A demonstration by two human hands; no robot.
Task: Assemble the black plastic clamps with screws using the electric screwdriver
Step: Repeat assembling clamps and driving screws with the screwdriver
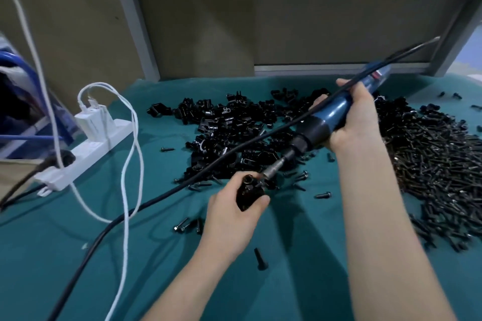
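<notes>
Left grip holds a black plastic clamp; right grip curls round the glossy blue electric screwdriver. Teal cloth bench bears heaped clamps and slender screws.

An assembly workbench: heaped clamps, screws, green cloth

Blue & black elec. screwdriver, black clamps, black screws, teal cloth, white pwr strip, white cable
</notes>
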